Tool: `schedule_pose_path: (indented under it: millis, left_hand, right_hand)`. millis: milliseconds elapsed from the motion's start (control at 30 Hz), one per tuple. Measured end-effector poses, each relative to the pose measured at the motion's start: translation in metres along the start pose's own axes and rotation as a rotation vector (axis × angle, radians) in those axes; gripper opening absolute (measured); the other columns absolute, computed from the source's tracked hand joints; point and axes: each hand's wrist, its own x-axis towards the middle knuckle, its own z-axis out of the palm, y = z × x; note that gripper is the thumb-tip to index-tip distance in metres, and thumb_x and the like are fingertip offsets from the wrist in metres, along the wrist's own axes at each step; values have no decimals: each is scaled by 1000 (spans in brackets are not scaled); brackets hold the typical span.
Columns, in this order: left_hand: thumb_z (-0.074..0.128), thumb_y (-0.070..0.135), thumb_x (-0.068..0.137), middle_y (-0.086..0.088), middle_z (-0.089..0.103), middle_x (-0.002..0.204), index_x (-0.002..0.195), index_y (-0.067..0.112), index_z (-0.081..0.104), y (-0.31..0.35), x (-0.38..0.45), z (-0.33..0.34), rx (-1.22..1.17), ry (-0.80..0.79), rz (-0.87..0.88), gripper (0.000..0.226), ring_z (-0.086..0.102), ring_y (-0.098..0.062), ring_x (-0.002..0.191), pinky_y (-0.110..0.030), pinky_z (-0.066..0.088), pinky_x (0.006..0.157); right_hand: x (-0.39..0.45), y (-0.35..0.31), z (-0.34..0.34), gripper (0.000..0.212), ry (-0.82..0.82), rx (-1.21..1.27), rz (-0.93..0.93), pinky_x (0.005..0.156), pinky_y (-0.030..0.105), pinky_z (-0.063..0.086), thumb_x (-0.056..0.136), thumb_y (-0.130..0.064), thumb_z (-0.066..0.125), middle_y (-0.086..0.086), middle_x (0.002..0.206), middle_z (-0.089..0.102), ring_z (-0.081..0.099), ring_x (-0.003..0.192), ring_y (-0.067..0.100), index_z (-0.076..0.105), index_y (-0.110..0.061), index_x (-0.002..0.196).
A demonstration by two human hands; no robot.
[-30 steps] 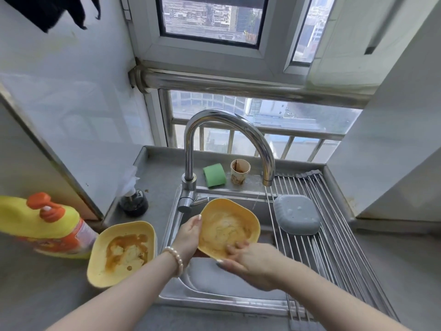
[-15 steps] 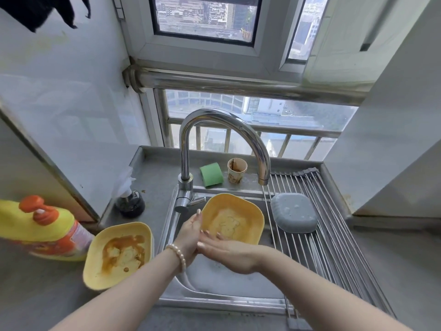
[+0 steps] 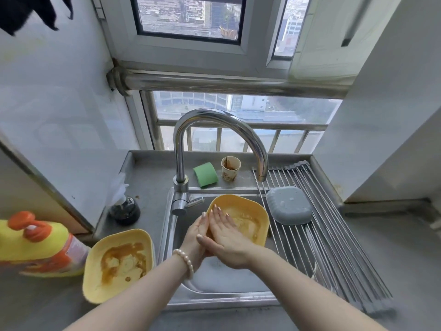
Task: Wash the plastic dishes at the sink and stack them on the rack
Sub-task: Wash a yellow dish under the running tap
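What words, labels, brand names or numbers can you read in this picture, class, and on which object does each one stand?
None can be read.
Yellow detergent bottle: its label has print, too blurred to read.
Paper cup: a printed pattern, no legible words.
Yellow dishes, grey dish and green sponge: no text visible.

A window (image 3: 188, 16) looks out on city buildings in daylight. Below it a metal pipe (image 3: 226, 83) runs across, over a lower pane with bars (image 3: 238, 120). White walls (image 3: 55, 91) flank the grey bench (image 3: 393, 247). Dark cloth (image 3: 28, 10) hangs top left.
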Motion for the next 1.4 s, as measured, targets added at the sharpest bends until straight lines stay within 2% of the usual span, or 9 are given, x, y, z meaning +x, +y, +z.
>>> schedule_pose_path:
  millis: [100,267,433,600,733,833,1000,1200,1400]
  left_hand:
    - [37,31,102,-10,67,101,109,8,60,6,7,-7,8,58,57,34,63,-24,98,-39,50,92]
    - [34,34,103,-10,67,89,101,15,60,14,8,-12,201,92,118,33,65,-30,82,-47,56,77]
    - [31,32,104,2,61,85,105,18,55,25,9,-13,413,164,281,27,58,-12,74,-26,49,60]
    - [30,32,104,-4,63,99,120,16,57,14,4,12,394,324,280,35,59,-17,82,-29,51,68]
    - [32,35,103,-1,62,88,118,10,59,5,-3,20,348,467,250,39,59,-20,79,-30,50,67]
    - [33,35,103,-1,61,82,111,14,59,7,-3,19,370,452,218,35,60,-20,74,-32,52,65]
    - [49,34,99,-15,68,96,111,9,63,5,2,15,151,358,55,31,67,-35,88,-52,56,77]
    - [57,-7,83,-21,66,103,115,6,57,-31,-22,47,-391,309,76,35,67,-32,84,-37,56,64]
    - [43,17,101,-12,64,104,109,20,52,-33,-23,52,-185,475,174,13,64,-32,93,-51,55,81]
  right_hand:
    - [1,-8,15,80,-13,149,-96,119,32,-8,98,-57,25,9,158,-16,-19,144,14,-17,-13,150]
    - [-23,-1,17,62,31,151,-185,115,31,24,95,-26,54,0,153,33,29,140,20,26,-17,150]
    - [-41,49,20,16,350,-257,-281,69,36,55,86,-25,55,-3,92,70,65,87,27,67,-20,94]
    - [-33,59,28,29,598,-528,-108,81,38,57,55,-32,86,8,78,72,70,81,27,73,-11,71]
    - [-34,55,42,31,658,-321,-331,46,21,41,52,-18,85,-5,52,54,54,48,18,54,-21,51]
    - [-33,93,25,38,705,-386,-518,71,28,55,91,-42,54,-4,72,70,67,72,16,67,-17,66]
    - [-26,106,6,41,594,-678,-383,92,39,53,69,-49,71,6,80,72,70,83,24,73,-9,74]
    - [-32,64,14,39,657,-441,-382,37,16,33,18,-2,80,-4,40,49,49,35,14,58,-19,45]
    - [-30,74,39,30,705,-205,-595,39,18,41,49,2,77,-8,56,64,59,46,12,70,-20,68]
